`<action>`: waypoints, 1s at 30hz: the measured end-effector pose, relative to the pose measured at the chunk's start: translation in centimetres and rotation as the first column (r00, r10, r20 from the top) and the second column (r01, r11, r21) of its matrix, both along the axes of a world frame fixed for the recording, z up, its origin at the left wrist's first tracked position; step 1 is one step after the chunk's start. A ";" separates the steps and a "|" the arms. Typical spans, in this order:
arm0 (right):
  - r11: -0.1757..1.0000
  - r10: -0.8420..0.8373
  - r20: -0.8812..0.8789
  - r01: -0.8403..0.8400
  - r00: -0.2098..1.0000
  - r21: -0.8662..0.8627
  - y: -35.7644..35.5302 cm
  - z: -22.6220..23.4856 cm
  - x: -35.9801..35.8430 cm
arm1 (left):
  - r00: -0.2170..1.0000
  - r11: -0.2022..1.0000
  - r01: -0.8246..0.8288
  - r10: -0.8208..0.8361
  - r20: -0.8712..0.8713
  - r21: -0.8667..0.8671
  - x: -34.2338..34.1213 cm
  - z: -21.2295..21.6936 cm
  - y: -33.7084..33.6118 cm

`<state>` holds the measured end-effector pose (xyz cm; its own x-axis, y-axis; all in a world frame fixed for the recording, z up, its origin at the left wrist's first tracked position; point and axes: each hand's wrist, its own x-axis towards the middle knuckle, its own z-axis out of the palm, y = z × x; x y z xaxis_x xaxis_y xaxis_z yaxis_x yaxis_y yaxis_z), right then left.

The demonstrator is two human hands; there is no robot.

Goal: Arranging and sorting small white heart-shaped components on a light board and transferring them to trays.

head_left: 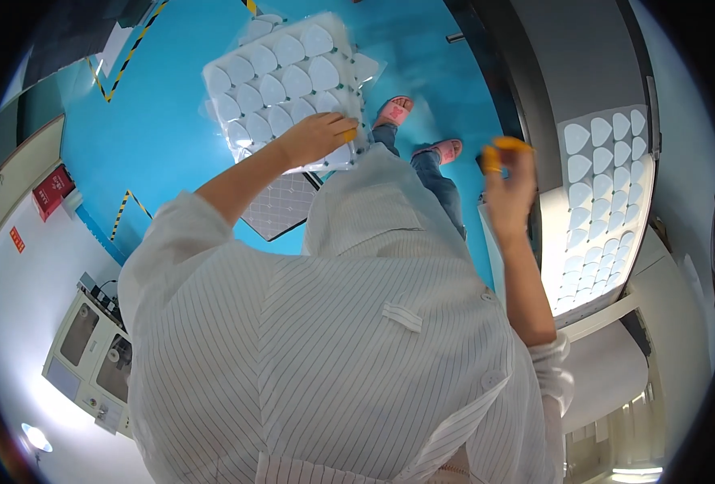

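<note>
Left of the bagged tray: pale cabinet with two glass-fronted doors [91, 347] against a white wall, well below it; red wall box [52, 192] nearer.
Bagged tray: clear plastic bag holding a white moulded tray of white teardrop-shaped pieces [281, 77], raised over the bright blue floor [172, 121]; pieces sit one per pocket, in rows.
Left hand [313, 137]: clenched on the tray's near edge, orange caps on its fingertips.
Right hand [509, 173]: right of the tray, fingers bent, orange-capped, holding nothing visible.
Far right: second white tray of teardrop pieces [603, 210], unbagged, lying on a lit white bench.
</note>
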<state>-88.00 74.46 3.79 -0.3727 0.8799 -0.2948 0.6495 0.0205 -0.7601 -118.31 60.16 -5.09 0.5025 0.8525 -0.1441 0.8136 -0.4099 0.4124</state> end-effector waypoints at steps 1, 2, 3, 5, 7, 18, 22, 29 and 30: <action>0.991 0.036 -0.124 -0.052 0.992 -0.125 -0.7 -1.1 -2.5 | 0.999 0.999 -0.048 0.047 0.022 0.003 -0.3 1.4 -0.5; 0.959 0.020 -0.210 -0.078 0.978 -0.272 -1.2 -1.8 -5.0 | 0.995 0.997 -0.071 0.068 0.076 0.032 -0.5 2.4 -0.6; 0.904 -0.008 -0.293 -0.118 0.956 -0.412 -1.7 -2.8 -7.4 | 0.995 0.997 -0.071 0.069 0.072 0.032 -0.7 3.3 -0.7; 0.748 -0.177 -0.458 -0.184 0.871 -0.638 -2.7 -5.0 -11.2 | 0.988 0.986 -0.114 0.100 0.121 0.118 -1.0 4.6 -0.5; 0.640 -0.240 -0.412 -0.175 0.879 -0.748 -3.1 -5.4 -14.4 | 0.979 0.978 -0.146 0.122 0.162 0.146 -1.3 4.8 -0.7; 0.506 -0.190 -0.333 -0.198 0.924 -0.839 -4.5 -6.2 -23.7 | 0.454 0.574 -0.796 0.775 0.439 -0.191 -4.1 5.8 -1.7; 0.630 -0.113 -0.382 -0.231 0.917 -0.742 -5.0 -6.2 -24.7 | 0.146 0.203 -0.956 0.955 0.259 -0.210 -6.4 4.0 2.7; 0.648 -0.033 -0.331 -0.232 0.943 -0.725 -5.1 -5.1 -25.8 | -0.071 0.060 -0.835 0.974 0.215 -0.547 -9.1 3.9 4.2; 0.647 -0.033 -0.331 -0.232 0.943 -0.726 -5.1 -5.1 -25.8 | -0.119 0.077 -0.776 0.957 0.266 -0.625 -9.5 2.8 3.7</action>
